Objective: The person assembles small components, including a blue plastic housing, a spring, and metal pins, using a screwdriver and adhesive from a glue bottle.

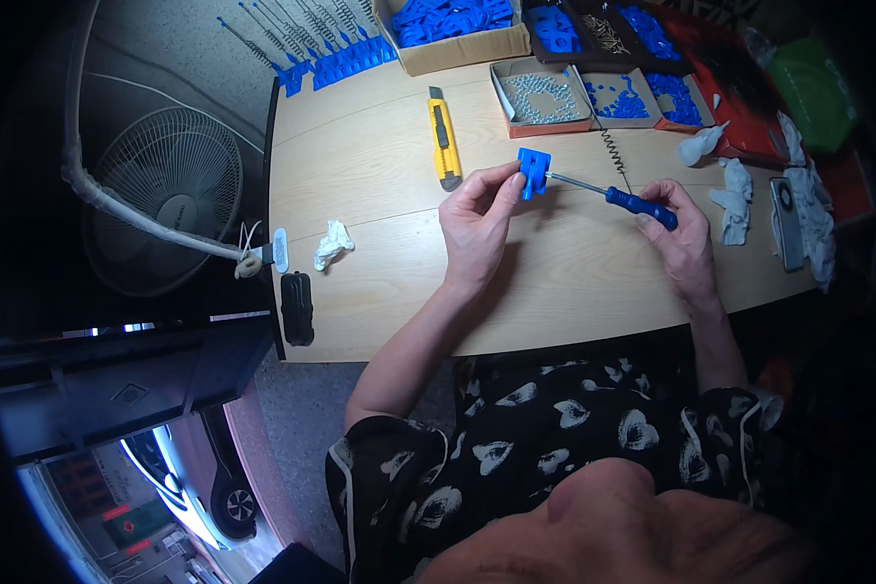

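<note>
At the frame's upper middle, the left hand (477,229) has fingers clamped on a blue plastic piece (532,160), likely light, stiff, best gripped by its edges; the right hand (688,238) grasps a screwdriver (640,205).

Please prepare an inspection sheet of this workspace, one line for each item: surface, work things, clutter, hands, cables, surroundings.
Surface: wood-look table, bare in several patches.
Work things: blue part and blue-handled screwdriver, its tip at the part; contact unclear. Carton of blue pieces at the far edge.
Clutter: yellow cutter, crumpled white tissue, black case, phone.
Hands: left hand grips the blue part; right hand holds the screwdriver handle.
Cables: thin white cable above the fan; thick pale cord or tube before it, type unclear.
Surroundings: fan at left; vehicle visible at lower left.
</note>
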`<action>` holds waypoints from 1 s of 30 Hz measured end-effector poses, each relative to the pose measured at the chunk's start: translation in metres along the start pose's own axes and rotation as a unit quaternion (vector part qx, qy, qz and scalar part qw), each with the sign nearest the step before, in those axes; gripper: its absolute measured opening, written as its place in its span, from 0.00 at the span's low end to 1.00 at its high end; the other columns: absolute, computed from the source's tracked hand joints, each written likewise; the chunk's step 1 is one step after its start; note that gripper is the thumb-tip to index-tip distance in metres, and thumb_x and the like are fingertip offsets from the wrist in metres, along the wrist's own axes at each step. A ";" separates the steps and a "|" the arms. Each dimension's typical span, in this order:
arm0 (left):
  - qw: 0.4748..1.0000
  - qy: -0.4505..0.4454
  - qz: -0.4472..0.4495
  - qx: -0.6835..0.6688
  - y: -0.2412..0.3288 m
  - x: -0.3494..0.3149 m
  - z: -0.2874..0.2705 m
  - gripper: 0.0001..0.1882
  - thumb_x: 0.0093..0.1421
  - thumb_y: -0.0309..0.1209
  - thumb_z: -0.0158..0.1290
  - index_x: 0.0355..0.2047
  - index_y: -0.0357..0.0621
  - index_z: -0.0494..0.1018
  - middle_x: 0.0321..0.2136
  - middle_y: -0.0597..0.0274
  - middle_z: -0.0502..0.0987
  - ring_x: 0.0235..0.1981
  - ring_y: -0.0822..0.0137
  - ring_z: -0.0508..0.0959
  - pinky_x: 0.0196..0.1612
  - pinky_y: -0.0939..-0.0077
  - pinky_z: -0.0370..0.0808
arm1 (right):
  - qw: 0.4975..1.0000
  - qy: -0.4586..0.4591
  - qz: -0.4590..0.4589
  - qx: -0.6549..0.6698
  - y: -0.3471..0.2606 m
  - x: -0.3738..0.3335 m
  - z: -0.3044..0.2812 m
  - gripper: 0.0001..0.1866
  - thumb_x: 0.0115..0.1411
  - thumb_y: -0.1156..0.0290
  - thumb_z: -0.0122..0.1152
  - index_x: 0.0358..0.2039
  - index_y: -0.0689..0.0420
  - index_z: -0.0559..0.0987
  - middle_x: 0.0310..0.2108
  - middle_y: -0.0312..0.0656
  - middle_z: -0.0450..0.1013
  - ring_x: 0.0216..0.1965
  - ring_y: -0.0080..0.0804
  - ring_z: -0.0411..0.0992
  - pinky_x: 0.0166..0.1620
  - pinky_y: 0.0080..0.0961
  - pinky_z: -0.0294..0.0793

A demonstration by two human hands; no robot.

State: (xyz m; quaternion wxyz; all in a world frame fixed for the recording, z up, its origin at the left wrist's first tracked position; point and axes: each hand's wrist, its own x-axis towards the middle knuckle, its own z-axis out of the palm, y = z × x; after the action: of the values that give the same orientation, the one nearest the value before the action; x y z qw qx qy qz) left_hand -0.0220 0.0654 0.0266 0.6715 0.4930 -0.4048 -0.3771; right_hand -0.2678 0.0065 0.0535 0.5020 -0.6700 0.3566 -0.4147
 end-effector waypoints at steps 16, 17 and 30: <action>1.000 -0.009 0.004 0.022 0.001 0.000 0.003 0.11 0.65 0.26 0.56 0.46 0.33 0.78 0.37 0.59 0.82 0.37 0.75 0.80 0.43 0.81 0.79 | 0.989 -0.064 0.131 0.015 -0.002 0.001 -0.018 0.13 0.69 0.70 0.53 0.49 0.63 0.71 0.37 0.34 0.68 0.37 0.15 0.64 0.43 0.13 0.65; 1.000 -0.007 0.006 0.020 0.000 0.000 0.001 0.11 0.65 0.26 0.56 0.46 0.33 0.78 0.37 0.59 0.82 0.37 0.75 0.80 0.43 0.81 0.79 | 0.989 -0.066 0.131 0.015 -0.003 0.001 -0.016 0.13 0.69 0.70 0.53 0.49 0.63 0.71 0.37 0.34 0.68 0.37 0.15 0.64 0.43 0.13 0.65; 1.000 -0.014 -0.024 -0.010 0.001 -0.002 -0.001 0.11 0.65 0.26 0.57 0.47 0.36 0.77 0.39 0.58 0.82 0.41 0.73 0.80 0.47 0.76 0.77 | 0.981 -0.076 0.167 0.064 -0.013 0.002 -0.010 0.13 0.69 0.66 0.56 0.45 0.64 0.73 0.30 0.33 0.68 0.29 0.13 0.64 0.32 0.13 0.65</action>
State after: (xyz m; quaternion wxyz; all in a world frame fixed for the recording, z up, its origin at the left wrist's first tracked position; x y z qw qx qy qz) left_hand -0.0214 0.0677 0.0272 0.6611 0.4905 -0.3984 -0.4044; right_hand -0.2755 0.0036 0.0677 0.6318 -0.5971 0.3970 -0.2944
